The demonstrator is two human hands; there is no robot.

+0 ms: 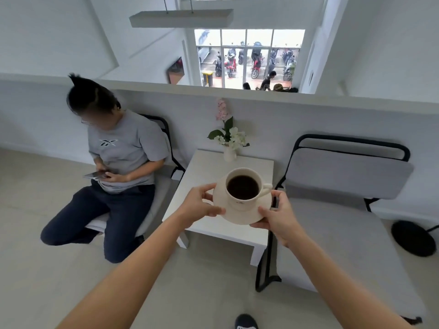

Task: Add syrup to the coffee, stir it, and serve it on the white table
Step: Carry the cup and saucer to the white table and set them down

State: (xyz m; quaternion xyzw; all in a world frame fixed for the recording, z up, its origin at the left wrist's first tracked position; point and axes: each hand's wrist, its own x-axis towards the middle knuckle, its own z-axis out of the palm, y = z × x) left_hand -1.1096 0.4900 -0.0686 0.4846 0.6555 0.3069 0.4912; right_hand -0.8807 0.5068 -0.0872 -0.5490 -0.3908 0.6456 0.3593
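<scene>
A cream cup (242,189) full of dark coffee stands on a matching saucer (240,216), its handle pointing right. My left hand (202,205) grips the saucer's left rim and my right hand (276,214) grips its right rim. Both hold the saucer over the small white table (202,176), near its front right part. I cannot tell whether the saucer touches the tabletop. No syrup or spoon is in view.
A small white vase with flowers (229,141) stands at the table's far edge. A seated person (118,167) with a phone is left of the table. A grey cushioned bench (344,210) flanks the right side. My shoe (245,321) shows on the pale floor.
</scene>
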